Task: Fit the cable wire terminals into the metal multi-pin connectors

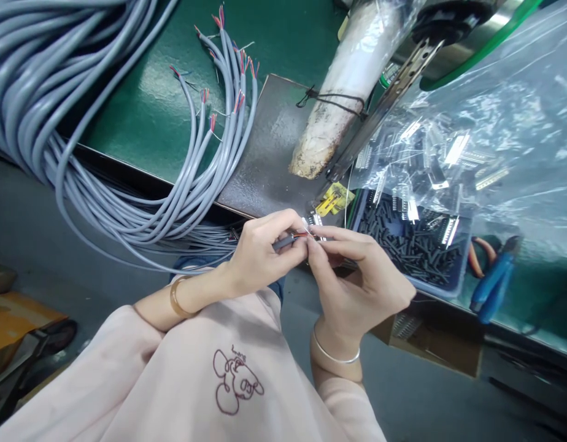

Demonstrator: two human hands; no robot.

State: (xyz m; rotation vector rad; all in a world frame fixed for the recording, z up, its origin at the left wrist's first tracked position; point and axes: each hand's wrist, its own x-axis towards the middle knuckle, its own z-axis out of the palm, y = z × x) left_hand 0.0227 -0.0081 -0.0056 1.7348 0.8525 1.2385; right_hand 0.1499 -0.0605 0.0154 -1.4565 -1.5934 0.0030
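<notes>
Between finger and thumb, my left hand (267, 248) pinches a grey cable (283, 242) just behind its stripped end. Thin coloured wires, reddish ones among them, stick out toward my right hand (352, 276). That hand's thumb and forefinger are closed on the wire ends, close to my left fingertips. A small metal connector (315, 220) lies just beyond the fingers, near a yellow piece (334, 199) at the foot of a metal stand. Whether the right fingers hold anything besides the wires is too small to see.
A big bundle of grey cables (140, 202) hangs over the table edge at left. Right of my hands, a blue bin (453, 288) holds black tubing pieces, with bagged connectors (431, 153) above. Blue-handled cutters (495, 276) lie beside it. A plastic-wrapped tube (343, 86) slants overhead.
</notes>
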